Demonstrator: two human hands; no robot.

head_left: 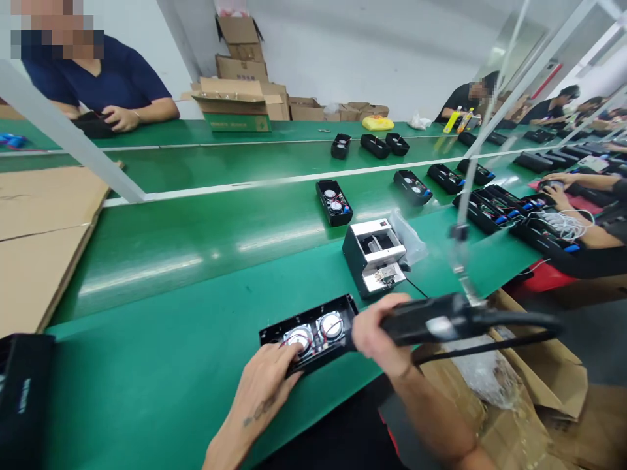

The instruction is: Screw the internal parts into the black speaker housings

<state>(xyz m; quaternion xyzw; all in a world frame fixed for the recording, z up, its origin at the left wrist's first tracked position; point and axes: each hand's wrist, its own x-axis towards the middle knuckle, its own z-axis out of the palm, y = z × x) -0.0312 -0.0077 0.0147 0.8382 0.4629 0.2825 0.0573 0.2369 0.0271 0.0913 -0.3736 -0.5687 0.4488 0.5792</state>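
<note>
An open black speaker housing lies slantwise on the green mat in front of me, two round silver speaker drivers and thin wires inside it. My left hand grips its near left side, fingertips over the rim beside the left driver. Wrapped round a black electric screwdriver, my right hand is at the housing's right end. The screwdriver lies nearly level, its thick cable trailing right; its bit is hidden behind my hand. Just beyond stands a white-topped box that looks like a screw feeder.
Another housing sits on the green belt ahead, with several more to the right. Cardboard lies at left above a black case. A metal hanger drops to the screwdriver. Open cartons stand lower right. Co-workers sit around.
</note>
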